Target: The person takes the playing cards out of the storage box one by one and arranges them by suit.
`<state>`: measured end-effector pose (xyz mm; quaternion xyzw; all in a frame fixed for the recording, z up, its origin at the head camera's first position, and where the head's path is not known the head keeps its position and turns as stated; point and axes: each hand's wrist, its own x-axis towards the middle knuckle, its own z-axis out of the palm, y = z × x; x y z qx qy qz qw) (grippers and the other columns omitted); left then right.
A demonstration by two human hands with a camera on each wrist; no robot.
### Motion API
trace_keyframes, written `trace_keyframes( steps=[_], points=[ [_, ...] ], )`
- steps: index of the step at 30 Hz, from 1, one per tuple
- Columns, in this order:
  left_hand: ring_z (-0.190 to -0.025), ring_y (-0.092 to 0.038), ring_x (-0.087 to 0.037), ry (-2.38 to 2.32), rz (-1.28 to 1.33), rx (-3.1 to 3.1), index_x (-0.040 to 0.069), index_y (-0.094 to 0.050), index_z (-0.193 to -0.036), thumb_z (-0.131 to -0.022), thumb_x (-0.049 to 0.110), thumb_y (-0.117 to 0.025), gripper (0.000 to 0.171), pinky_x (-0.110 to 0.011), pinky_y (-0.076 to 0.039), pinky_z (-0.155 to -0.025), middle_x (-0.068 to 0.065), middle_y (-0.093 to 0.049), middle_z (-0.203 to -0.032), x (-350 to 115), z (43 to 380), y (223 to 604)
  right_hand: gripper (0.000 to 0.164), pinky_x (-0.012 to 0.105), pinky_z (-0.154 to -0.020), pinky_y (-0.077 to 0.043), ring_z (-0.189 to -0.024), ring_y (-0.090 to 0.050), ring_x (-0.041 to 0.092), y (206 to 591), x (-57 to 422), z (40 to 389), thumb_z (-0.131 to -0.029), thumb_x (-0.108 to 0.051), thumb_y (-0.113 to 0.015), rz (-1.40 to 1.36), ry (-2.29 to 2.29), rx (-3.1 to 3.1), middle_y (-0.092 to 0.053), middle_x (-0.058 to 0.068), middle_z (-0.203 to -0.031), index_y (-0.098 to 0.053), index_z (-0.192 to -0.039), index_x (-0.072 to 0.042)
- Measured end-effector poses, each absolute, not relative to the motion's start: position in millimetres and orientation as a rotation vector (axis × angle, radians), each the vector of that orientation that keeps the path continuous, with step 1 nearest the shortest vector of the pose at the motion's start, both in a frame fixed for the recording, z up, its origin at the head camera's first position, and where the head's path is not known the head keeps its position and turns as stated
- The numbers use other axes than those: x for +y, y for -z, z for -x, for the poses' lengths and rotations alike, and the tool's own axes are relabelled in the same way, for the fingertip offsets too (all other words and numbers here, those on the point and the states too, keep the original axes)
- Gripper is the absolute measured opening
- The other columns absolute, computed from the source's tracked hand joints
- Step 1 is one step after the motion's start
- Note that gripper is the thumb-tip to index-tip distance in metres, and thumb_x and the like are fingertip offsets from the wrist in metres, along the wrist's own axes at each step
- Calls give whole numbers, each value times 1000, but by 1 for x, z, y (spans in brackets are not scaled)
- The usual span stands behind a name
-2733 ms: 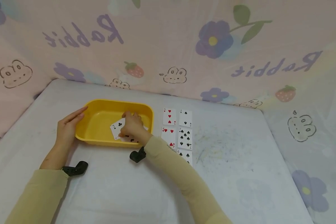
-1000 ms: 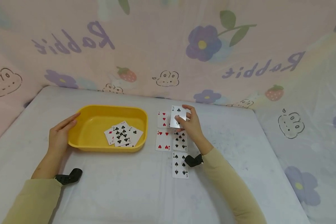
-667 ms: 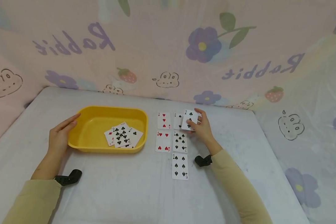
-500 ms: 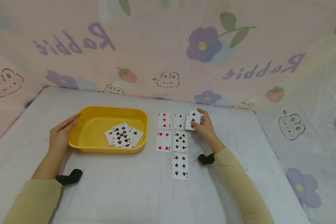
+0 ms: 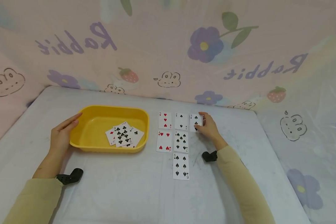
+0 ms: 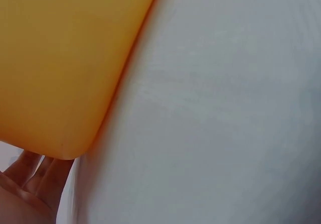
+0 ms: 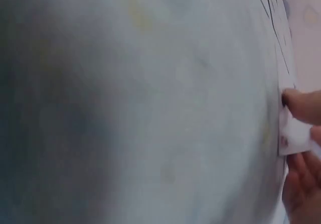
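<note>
My right hand (image 5: pixel 210 127) pinches a three of clubs playing card (image 5: pixel 194 119) by its right side, low at the table just right of the two of spades (image 5: pixel 181 119). In the right wrist view, thumb and fingers (image 7: pixel 303 107) meet that card's edges. My left hand (image 5: pixel 60 136) rests with straight fingers against the left end of a yellow plastic basin (image 5: pixel 109 149); its fingers also show by the basin's corner in the left wrist view. Several loose cards, with a nine of clubs (image 5: pixel 123 136) on top, overlap inside the basin's right part.
Other cards lie face up on the white table (image 5: pixel 123 193): three of hearts (image 5: pixel 165 119), four of hearts (image 5: pixel 164 142), seven of spades (image 5: pixel 181 137) and six of spades (image 5: pixel 180 168). A patterned cloth (image 5: pixel 145 46) hangs behind the table.
The three of clubs came out of the basin in my right hand, passed over the two of spades and moved right and down beside it. My left hand stays at the basin.
</note>
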<state>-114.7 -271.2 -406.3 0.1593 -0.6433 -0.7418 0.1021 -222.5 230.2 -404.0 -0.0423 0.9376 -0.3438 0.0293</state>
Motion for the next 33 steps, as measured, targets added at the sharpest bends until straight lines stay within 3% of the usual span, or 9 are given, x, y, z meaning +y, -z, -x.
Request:
trace_keyframes(
  steps=[3,6,9,17,21,33],
  points=[
    [-132,-39,4,2167,-478,-1924,18,-62,-129,-95,26,-60,35,-4,-25,-106,31,-64,-109,-271,116,405,62,47,-88,-42,-109,-43,39,402,228,223,-87,-11,-66,111,1008,2926,-41,30,-130,-39,-141,4],
    [-132,-38,4,2162,-495,-1933,19,-62,-130,-95,26,-60,36,-4,-24,-107,32,-64,-109,-272,116,404,61,56,-103,-33,-125,-32,44,401,226,222,-87,-15,-66,56,998,2925,-31,31,-140,-41,-141,2],
    [-132,-38,4,2165,-512,-1927,19,-62,-129,-95,27,-61,35,-4,-24,-107,32,-64,-108,-273,116,404,57,58,-108,-27,-131,-26,45,401,223,221,-89,-16,-64,36,1076,2917,-26,30,-144,-43,-139,1],
    [-131,-39,3,2192,-494,-1879,19,-64,-126,-95,24,-61,33,-4,-26,-107,29,-66,-108,-271,116,406,38,49,-98,-43,-117,-46,39,395,193,218,-94,-14,-58,100,1389,2917,-46,25,-130,-54,-128,3],
    [-130,-40,4,2199,-477,-1889,19,-64,-126,-95,24,-61,32,-4,-28,-105,30,-66,-106,-270,115,408,33,43,-95,-44,-112,-52,32,388,167,211,-94,-14,-58,78,1550,2847,-54,19,-126,-58,-124,0],
    [-132,-39,3,2182,-481,-1908,18,-63,-129,-95,26,-60,35,-4,-26,-107,30,-64,-109,-272,116,409,32,38,-94,-49,-107,-58,26,373,93,196,-92,-17,-61,326,1739,2637,-61,17,-123,-60,-122,-4]
  ],
)
